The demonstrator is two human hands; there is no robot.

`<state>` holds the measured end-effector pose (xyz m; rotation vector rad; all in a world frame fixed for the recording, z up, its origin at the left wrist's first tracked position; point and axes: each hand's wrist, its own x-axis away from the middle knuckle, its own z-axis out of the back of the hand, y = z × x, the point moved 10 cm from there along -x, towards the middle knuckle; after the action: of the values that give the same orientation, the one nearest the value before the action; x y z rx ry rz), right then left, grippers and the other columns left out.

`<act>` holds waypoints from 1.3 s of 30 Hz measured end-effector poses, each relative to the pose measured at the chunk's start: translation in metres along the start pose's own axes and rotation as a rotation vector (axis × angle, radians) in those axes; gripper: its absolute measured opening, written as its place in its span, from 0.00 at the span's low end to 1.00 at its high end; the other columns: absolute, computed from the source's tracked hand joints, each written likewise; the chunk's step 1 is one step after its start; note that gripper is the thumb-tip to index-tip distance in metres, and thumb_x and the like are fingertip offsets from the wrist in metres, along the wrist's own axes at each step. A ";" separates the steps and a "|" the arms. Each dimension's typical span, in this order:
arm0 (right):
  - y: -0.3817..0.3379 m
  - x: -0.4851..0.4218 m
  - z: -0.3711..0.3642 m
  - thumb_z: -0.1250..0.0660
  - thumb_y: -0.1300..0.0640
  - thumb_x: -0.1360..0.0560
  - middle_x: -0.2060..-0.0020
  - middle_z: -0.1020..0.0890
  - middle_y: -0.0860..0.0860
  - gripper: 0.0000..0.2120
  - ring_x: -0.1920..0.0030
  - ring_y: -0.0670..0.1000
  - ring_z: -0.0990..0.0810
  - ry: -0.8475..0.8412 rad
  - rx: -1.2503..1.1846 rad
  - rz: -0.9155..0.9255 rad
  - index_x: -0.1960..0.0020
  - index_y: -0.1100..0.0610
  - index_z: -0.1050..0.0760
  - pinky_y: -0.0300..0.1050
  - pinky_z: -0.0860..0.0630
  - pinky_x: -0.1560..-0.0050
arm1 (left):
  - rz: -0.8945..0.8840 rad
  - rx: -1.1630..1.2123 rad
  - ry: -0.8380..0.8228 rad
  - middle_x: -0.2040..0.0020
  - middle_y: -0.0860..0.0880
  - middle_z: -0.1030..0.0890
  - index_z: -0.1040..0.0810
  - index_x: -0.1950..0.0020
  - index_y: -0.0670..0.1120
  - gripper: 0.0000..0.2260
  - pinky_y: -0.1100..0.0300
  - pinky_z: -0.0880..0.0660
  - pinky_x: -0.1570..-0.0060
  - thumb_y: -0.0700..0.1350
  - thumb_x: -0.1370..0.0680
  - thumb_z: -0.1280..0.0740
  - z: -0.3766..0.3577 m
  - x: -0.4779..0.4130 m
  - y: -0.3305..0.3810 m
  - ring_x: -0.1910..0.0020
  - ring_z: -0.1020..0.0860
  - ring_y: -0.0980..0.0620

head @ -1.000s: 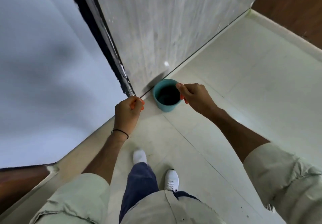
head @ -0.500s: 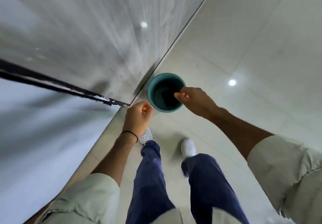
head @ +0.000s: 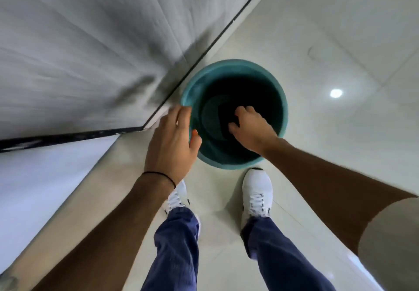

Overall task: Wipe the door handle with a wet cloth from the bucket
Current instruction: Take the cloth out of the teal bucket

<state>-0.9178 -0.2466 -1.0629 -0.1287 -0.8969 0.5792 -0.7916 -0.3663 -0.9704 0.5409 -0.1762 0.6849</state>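
Pale floor tiles (head: 340, 166) meet a grey wall (head: 90, 53), where a round teal bucket (head: 195, 91) stands. The left hand (head: 172, 141), fingers loosely straight, touches its rim; the right hand (head: 251, 130) reaches inside, fingers curled round a dark cloth (head: 224, 120).

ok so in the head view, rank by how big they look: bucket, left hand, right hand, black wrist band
1. bucket
2. left hand, though it is nearer the camera than the right, so unsure
3. right hand, curled on the dark cloth
4. black wrist band
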 end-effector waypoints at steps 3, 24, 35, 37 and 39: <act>0.017 -0.054 -0.041 0.36 0.52 0.22 0.32 0.34 0.62 0.24 0.34 0.67 0.31 0.007 0.052 -0.029 0.30 0.60 0.36 0.62 0.28 0.39 | -0.025 -0.074 0.050 0.22 0.40 0.37 0.39 0.22 0.41 0.29 0.44 0.30 0.32 0.45 0.22 0.38 -0.032 -0.020 -0.015 0.27 0.32 0.38; 0.059 -0.140 -0.114 0.32 0.58 0.24 0.21 0.52 0.63 0.42 0.26 0.69 0.39 0.034 -0.052 -0.340 0.19 0.52 0.54 0.62 0.34 0.29 | -0.022 -0.072 0.186 0.17 0.46 0.49 0.46 0.19 0.44 0.35 0.53 0.34 0.28 0.43 0.25 0.39 -0.068 -0.026 -0.030 0.22 0.38 0.44; -0.026 0.094 0.033 0.35 0.66 0.37 0.49 0.22 0.58 0.30 0.57 0.55 0.19 -0.214 -1.361 -0.132 0.34 0.55 0.32 0.52 0.20 0.62 | 0.239 0.013 0.175 0.39 0.46 0.20 0.21 0.38 0.45 0.17 0.44 0.21 0.50 0.46 0.24 0.40 0.064 0.037 0.025 0.44 0.23 0.38; -0.051 0.151 0.072 0.37 0.66 0.38 0.49 0.21 0.60 0.31 0.56 0.57 0.19 -0.311 -1.449 -0.037 0.34 0.56 0.32 0.51 0.21 0.62 | 0.296 0.064 0.250 0.42 0.45 0.18 0.20 0.39 0.45 0.14 0.46 0.22 0.52 0.43 0.23 0.37 0.113 0.068 0.048 0.45 0.22 0.38; -0.077 0.211 0.109 0.38 0.66 0.36 0.47 0.22 0.62 0.31 0.55 0.61 0.22 -0.416 -1.460 0.034 0.33 0.54 0.31 0.51 0.23 0.63 | 0.341 0.102 0.317 0.42 0.44 0.17 0.19 0.39 0.45 0.12 0.47 0.22 0.52 0.41 0.22 0.34 0.160 0.106 0.074 0.46 0.20 0.38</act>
<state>-0.8671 -0.2144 -0.8202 -1.3737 -1.5821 -0.1403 -0.7552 -0.3448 -0.7688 0.4971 0.0669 1.1066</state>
